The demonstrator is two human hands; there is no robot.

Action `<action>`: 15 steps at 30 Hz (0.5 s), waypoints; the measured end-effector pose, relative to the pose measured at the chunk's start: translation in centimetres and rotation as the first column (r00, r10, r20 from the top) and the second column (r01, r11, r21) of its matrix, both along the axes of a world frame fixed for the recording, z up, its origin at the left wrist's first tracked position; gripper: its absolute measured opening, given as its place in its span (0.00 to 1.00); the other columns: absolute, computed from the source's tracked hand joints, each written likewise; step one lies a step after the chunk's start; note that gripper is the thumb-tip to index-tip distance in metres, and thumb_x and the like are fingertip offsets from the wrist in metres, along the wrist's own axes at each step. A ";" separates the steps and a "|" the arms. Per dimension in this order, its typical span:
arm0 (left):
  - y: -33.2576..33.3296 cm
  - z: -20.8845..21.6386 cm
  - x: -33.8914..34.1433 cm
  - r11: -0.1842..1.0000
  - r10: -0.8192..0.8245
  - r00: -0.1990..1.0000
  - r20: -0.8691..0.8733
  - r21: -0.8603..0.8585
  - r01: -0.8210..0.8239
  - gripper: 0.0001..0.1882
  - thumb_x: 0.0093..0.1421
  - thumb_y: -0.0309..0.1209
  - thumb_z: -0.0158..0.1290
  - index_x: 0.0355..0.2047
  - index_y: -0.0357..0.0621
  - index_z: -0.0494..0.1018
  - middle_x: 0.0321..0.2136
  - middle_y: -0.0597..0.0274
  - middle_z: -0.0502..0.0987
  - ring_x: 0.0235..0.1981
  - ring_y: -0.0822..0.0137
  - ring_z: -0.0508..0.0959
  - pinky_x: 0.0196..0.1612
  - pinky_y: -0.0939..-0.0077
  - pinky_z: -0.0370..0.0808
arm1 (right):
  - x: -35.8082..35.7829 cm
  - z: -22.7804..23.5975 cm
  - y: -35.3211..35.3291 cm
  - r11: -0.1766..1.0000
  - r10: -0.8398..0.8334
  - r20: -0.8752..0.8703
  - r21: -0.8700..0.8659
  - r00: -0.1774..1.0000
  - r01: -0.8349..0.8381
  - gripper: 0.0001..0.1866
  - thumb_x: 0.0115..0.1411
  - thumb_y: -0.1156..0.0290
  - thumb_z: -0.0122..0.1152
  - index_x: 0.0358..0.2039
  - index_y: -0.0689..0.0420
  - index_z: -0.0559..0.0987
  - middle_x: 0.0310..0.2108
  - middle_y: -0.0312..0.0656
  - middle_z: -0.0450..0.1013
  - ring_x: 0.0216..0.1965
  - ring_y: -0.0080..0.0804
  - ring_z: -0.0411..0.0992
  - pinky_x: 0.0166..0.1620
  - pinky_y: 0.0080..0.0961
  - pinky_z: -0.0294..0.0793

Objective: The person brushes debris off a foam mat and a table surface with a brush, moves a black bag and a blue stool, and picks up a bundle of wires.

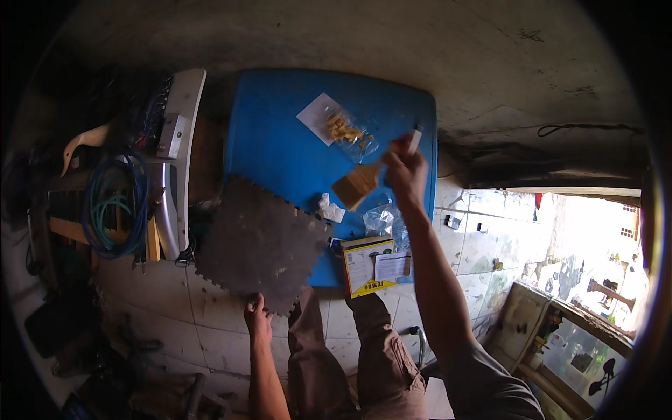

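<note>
My left hand (259,320) grips the near corner of a dark grey foam mat (259,238) with jigsaw-cut edges. The thumb lies against its edge, and the mat overhangs the blue table (273,126) at its near left. Pale specks dot the mat's surface. Over the table's right side, my right hand (406,171) is closed round the handle of what looks like a wide flat brush (355,186). Its broad tan end points left and down, while a red and white handle end sticks out above the fist. Motion smears this hand somewhat.
On the table lie a clear bag of yellowish pieces (345,131), white paper (318,115), a crumpled white wad (330,208), clear plastic (381,218) and a yellow-and-white box (367,266). Coiled hoses (115,206) hang at left; a bright opening (588,245) is at right.
</note>
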State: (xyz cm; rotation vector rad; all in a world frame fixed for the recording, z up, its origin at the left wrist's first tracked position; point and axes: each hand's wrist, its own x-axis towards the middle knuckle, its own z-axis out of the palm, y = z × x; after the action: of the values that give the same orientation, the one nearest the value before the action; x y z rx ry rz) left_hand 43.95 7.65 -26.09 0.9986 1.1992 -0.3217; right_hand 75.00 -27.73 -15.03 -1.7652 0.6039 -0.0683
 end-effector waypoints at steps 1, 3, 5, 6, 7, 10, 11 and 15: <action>-0.3 0.2 0.2 1.000 0.002 1.000 0.017 -0.015 -0.002 0.16 0.62 0.39 0.58 0.48 0.54 0.69 0.47 0.65 0.73 0.49 0.64 0.72 0.54 0.54 0.66 | 1.6 -1.7 1.2 1.000 0.021 0.035 0.001 0.999 -0.021 0.16 0.54 0.72 0.59 0.44 0.63 0.75 0.30 0.40 0.74 0.28 0.26 0.72 0.33 0.26 0.74; 0.2 0.1 0.1 1.000 0.014 0.999 0.035 -0.024 -0.013 0.16 0.62 0.38 0.58 0.48 0.54 0.70 0.48 0.65 0.73 0.50 0.63 0.72 0.54 0.56 0.67 | 4.5 -2.9 5.7 0.998 0.060 0.097 0.011 0.993 -0.061 0.16 0.54 0.72 0.59 0.44 0.62 0.75 0.31 0.43 0.76 0.32 0.31 0.75 0.38 0.31 0.75; 0.7 -0.5 -0.6 0.999 0.024 0.999 0.035 -0.029 -0.023 0.15 0.62 0.38 0.58 0.47 0.55 0.70 0.49 0.64 0.73 0.50 0.63 0.72 0.53 0.57 0.68 | 7.1 -2.8 10.2 0.996 0.089 0.185 0.011 0.979 -0.093 0.15 0.55 0.71 0.59 0.42 0.62 0.74 0.32 0.45 0.77 0.35 0.33 0.76 0.41 0.33 0.75; 0.4 -0.6 -0.5 0.999 0.026 0.999 0.041 -0.044 -0.024 0.15 0.62 0.38 0.58 0.48 0.55 0.70 0.49 0.64 0.73 0.51 0.62 0.72 0.54 0.57 0.67 | 8.5 -3.2 11.5 0.995 0.102 0.245 -0.006 0.964 -0.104 0.14 0.55 0.71 0.59 0.42 0.62 0.74 0.32 0.46 0.77 0.36 0.33 0.76 0.41 0.33 0.75; -0.2 -0.5 -0.3 0.998 0.026 0.999 0.046 -0.062 -0.023 0.16 0.62 0.38 0.58 0.48 0.55 0.69 0.50 0.64 0.72 0.51 0.62 0.72 0.54 0.56 0.67 | 9.6 -3.9 12.5 0.993 0.115 0.270 -0.059 0.956 -0.102 0.12 0.57 0.69 0.58 0.39 0.62 0.74 0.31 0.47 0.76 0.34 0.34 0.76 0.39 0.35 0.75; -0.1 0.2 -0.2 0.998 0.039 0.999 0.036 -0.046 -0.038 0.17 0.62 0.38 0.58 0.49 0.55 0.69 0.51 0.63 0.71 0.52 0.61 0.71 0.55 0.54 0.66 | 12.0 -4.9 15.1 0.960 0.217 0.256 -0.233 0.942 -0.157 0.10 0.56 0.70 0.58 0.38 0.60 0.74 0.29 0.54 0.75 0.32 0.49 0.76 0.36 0.41 0.74; 0.0 0.4 -0.2 0.998 0.044 0.999 0.028 -0.036 -0.043 0.17 0.62 0.38 0.58 0.50 0.55 0.68 0.51 0.63 0.71 0.53 0.61 0.71 0.55 0.54 0.66 | 12.5 -5.1 15.4 0.937 0.258 0.232 -0.299 0.938 -0.184 0.10 0.56 0.71 0.58 0.38 0.60 0.73 0.28 0.57 0.75 0.32 0.56 0.76 0.36 0.43 0.74; -0.4 0.5 0.2 0.999 0.022 1.000 0.018 -0.035 -0.022 0.16 0.62 0.38 0.58 0.48 0.56 0.68 0.51 0.63 0.71 0.53 0.60 0.71 0.55 0.52 0.65 | 13.2 -7.4 10.5 0.939 0.249 0.346 -0.315 0.905 -0.138 0.11 0.55 0.70 0.58 0.39 0.58 0.75 0.29 0.57 0.76 0.33 0.58 0.76 0.34 0.44 0.74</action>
State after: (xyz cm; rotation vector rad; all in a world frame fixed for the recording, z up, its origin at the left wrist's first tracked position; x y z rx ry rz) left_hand 44.11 7.28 -25.62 0.9559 1.1834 -0.3141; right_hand 88.20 -17.18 -22.47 -2.0120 0.1321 -0.3677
